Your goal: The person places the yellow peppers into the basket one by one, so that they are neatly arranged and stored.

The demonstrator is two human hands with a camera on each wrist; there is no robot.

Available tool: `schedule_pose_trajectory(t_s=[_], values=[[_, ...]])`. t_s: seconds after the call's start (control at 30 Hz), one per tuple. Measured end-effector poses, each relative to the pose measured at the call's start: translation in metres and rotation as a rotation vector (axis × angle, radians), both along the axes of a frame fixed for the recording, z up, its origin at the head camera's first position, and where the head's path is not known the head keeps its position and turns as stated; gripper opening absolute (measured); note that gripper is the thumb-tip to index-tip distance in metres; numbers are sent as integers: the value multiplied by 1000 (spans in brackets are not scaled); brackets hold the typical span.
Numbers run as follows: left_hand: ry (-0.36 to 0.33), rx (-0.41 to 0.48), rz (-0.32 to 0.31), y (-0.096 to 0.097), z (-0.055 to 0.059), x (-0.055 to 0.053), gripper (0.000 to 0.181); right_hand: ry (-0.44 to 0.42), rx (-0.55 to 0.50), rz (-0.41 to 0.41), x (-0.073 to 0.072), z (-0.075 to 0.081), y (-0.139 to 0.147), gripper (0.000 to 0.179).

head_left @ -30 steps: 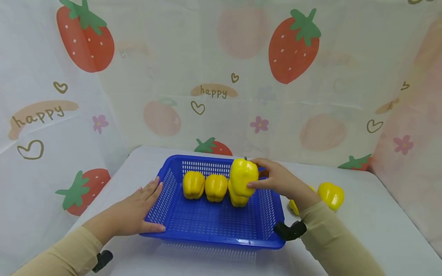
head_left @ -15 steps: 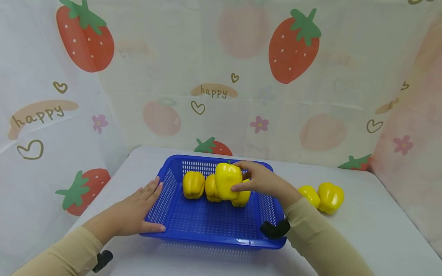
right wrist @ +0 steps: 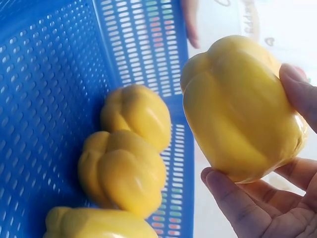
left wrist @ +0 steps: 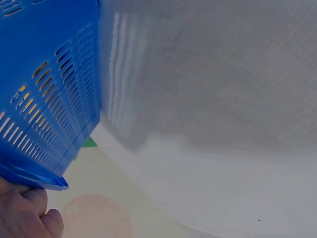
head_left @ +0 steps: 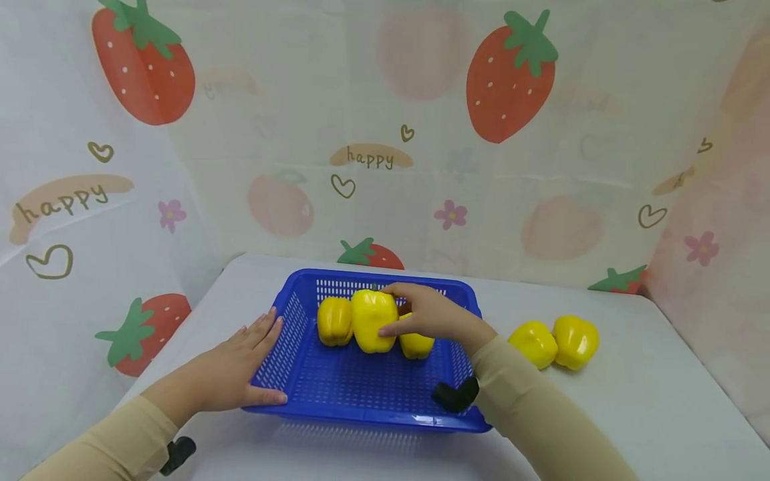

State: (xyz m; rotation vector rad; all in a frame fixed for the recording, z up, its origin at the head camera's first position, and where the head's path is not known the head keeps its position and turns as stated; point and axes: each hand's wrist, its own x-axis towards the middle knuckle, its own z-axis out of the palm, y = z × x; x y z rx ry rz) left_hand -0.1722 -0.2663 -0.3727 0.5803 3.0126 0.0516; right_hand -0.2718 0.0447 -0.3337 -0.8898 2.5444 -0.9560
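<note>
My right hand (head_left: 433,314) grips a yellow bell pepper (head_left: 371,321) from its right side, thumb on the near face, green stem up. It is raised over a blue plastic basket (head_left: 355,381). The right wrist view shows the held pepper (right wrist: 240,111) between thumb and fingers, apart from three bell peppers in the basket. One pepper (head_left: 335,322) shows left of the held one and another (head_left: 417,345) to its right; the middle one is hidden behind it in the head view. My left hand (head_left: 225,371) rests on the basket's left rim, fingers fairly straight.
Two more yellow bell peppers, a nearer one (head_left: 534,345) and another (head_left: 575,342), lie side by side on the white table (head_left: 637,401), right of the basket. A strawberry-patterned curtain (head_left: 373,93) hangs behind and at both sides.
My right hand has carried the held pepper leftward and a little down, from above the right basket pepper to above the middle one. The left hand has stayed on the rim.
</note>
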Motion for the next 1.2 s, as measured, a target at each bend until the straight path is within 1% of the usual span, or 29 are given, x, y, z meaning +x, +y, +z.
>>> schedule_pose_trajectory(t_s=[0.23, 0.4, 0.67, 0.9, 1.03, 1.2], values=[[11, -2, -4, -2, -3, -1, 110, 0, 9, 65, -2, -6, -16, 58], [14, -1, -1, -2, -4, -2, 111, -6, 27, 86, -2, -10, -26, 55], [16, 0, 2, -2, -5, -2, 111, -22, 84, 105, -6, -19, -39, 68], [27, -11, 0, -1, -4, -2, 111, -31, 130, 150, -9, -25, -46, 68], [16, -11, 4, -1, -3, -2, 112, -18, 171, 175, -8, -29, -50, 69], [6, -8, 10, 0, -3, -2, 111, -13, 195, 222, -8, -33, -55, 68]])
